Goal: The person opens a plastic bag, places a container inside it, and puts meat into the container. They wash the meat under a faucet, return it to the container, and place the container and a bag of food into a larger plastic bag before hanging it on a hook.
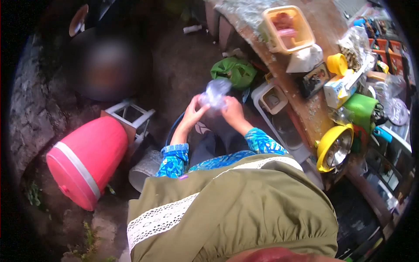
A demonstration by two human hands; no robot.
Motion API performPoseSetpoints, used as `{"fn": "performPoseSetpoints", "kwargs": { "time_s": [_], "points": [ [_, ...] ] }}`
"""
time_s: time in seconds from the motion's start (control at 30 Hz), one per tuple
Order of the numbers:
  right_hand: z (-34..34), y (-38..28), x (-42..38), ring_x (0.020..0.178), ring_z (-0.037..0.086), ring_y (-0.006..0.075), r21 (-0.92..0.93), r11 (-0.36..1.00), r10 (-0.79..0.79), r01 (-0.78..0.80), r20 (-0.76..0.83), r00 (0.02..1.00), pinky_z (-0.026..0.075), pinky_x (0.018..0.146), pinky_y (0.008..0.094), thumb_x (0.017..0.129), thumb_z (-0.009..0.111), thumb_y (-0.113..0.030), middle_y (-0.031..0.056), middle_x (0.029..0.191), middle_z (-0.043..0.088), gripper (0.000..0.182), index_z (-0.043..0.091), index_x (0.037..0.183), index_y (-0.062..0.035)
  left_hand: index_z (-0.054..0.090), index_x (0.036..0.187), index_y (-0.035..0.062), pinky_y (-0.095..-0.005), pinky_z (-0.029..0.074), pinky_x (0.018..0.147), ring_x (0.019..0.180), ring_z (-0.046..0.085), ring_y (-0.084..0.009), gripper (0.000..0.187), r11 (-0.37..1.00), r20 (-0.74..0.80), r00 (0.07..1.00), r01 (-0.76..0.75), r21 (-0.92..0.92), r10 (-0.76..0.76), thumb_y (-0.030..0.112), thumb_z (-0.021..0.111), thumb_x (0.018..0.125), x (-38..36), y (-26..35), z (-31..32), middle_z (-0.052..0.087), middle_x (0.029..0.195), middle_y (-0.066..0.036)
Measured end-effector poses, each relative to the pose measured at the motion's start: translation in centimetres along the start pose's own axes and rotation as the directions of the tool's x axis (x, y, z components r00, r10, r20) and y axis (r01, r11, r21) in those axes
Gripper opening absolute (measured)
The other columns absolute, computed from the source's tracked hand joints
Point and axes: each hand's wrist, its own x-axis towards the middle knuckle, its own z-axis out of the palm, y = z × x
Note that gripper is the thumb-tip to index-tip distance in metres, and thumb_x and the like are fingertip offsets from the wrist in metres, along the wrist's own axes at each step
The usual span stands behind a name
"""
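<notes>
A crumpled, clear plastic bag is held up in front of my body, blurred by motion. My left hand grips its left side with thumb and fingers closed. On the other side, my right hand is closed on the bag's lower right part. What the bag contains, if anything, cannot be made out. Just beyond my hands is a green plastic bag, bunched up beside the table.
Along the right runs a worn wooden table bearing a cream tub, a yellow bowl and a green container. White basins stand by its edge. At left are a red plastic container and a metal bucket.
</notes>
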Motion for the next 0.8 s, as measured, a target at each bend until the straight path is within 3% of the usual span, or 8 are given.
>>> {"fn": "performPoseSetpoints", "kwargs": {
  "time_s": [0.07,0.2,0.33,0.53,0.6,0.67,0.73,0.8],
  "points": [
    [3.7,4.8,0.3,0.089,0.056,0.0363,0.288,0.922,0.261,-0.257,0.025,0.965,0.045,0.078,0.0392,0.068,0.058,-0.014,0.0183,0.094,0.06,0.029,0.059,0.094,-0.0006,0.036,0.127,0.0061,-0.0322,0.044,0.083,0.096,0.054,-0.0208,0.057,0.98,-0.077,0.996,-0.038,0.194,0.054,0.028,0.059,0.08,1.1,-2.3,-1.0,0.046,0.12,-0.017],
    [13.6,19.4,1.9,0.084,0.058,0.0391,0.113,0.785,0.617,-0.609,-0.044,0.786,0.046,0.076,0.0423,0.068,0.061,-0.026,0.0222,0.087,0.062,0.033,0.062,0.093,-0.0027,0.043,0.121,0.0042,-0.0333,0.044,0.084,0.097,0.054,-0.0249,0.049,0.955,-0.068,0.997,-0.027,0.296,0.049,0.028,0.057,0.081,5.5,-8.6,-2.5,0.048,0.118,-0.018],
    [15.9,23.9,9.1,0.088,0.058,0.0396,-0.055,0.823,0.567,-0.565,0.131,0.813,0.046,0.077,0.0437,0.068,0.059,-0.031,0.026,0.091,0.06,0.04,0.062,0.088,0.0038,0.051,0.11,0.0025,-0.0382,0.043,0.085,0.098,0.053,-0.0332,0.037,0.793,0.088,0.99,-0.14,0.592,0.11,0.023,0.054,0.08,12.4,-12.9,-1.1,0.047,0.118,-0.021],
    [19.3,27.1,19.9,0.091,0.057,0.038,-0.317,0.839,0.497,-0.443,0.113,0.86,0.045,0.079,0.042,0.072,0.056,-0.02,0.0231,0.099,0.059,0.031,0.062,0.098,-0.0035,0.054,0.105,0.0026,-0.0423,0.042,0.087,0.106,0.048,-0.0374,0.032,0.722,0.08,0.98,-0.19,0.665,0.184,0.022,0.055,0.078,21.2,-18.5,2.8,0.037,0.129,-0.022],
    [20.8,28.8,20.1,0.088,0.057,0.0371,-0.345,0.939,-0.015,0.004,-0.028,0.999,0.046,0.077,0.0414,0.076,0.052,-0.011,0.0212,0.096,0.06,0.024,0.064,0.096,-0.0069,0.052,0.107,0.0041,-0.0426,0.042,0.088,0.107,0.047,-0.0387,0.034,0.699,0.105,0.984,-0.174,0.694,0.141,0.021,0.056,0.077,24.1,-20.0,3.0,0.031,0.133,-0.022],
    [21.2,30.3,19.6,0.084,0.06,0.0345,-0.381,0.924,0.015,-0.003,0.03,0.999,0.048,0.071,0.0389,0.078,0.051,-0.007,0.018,0.09,0.062,0.018,0.065,0.088,-0.0089,0.051,0.109,0.0054,-0.0425,0.042,0.088,0.108,0.047,-0.0382,0.036,0.659,0.113,0.975,-0.214,0.721,0.193,0.021,0.056,0.077,26.3,-21.3,3.2,0.028,0.134,-0.022],
    [20.7,33.4,19.5,0.08,0.062,0.0301,-0.758,0.651,0.324,0.035,0.32,0.89,0.05,0.062,0.0366,0.079,0.055,-0.01,0.0136,0.088,0.064,0.011,0.064,0.082,-0.0061,0.051,0.109,0.0061,-0.0423,0.042,0.088,0.108,0.047,-0.037,0.036,0.666,0.111,0.978,-0.203,0.717,0.179,0.021,0.057,0.077,26.9,-21.8,3.2,0.028,0.135,-0.021],
    [20.1,35.8,19.0,0.082,0.062,0.0225,-0.804,0.546,0.639,-0.236,0.217,0.738,0.049,0.066,0.0364,0.075,0.061,-0.014,0.0128,0.094,0.063,0.015,0.064,0.082,-0.0021,0.051,0.11,0.0059,-0.042,0.042,0.088,0.108,0.046,-0.0366,0.037,0.666,0.115,0.975,-0.214,0.714,0.191,0.023,0.057,0.077,26.5,-22.1,2.7,0.03,0.134,-0.021]
  ]
}}
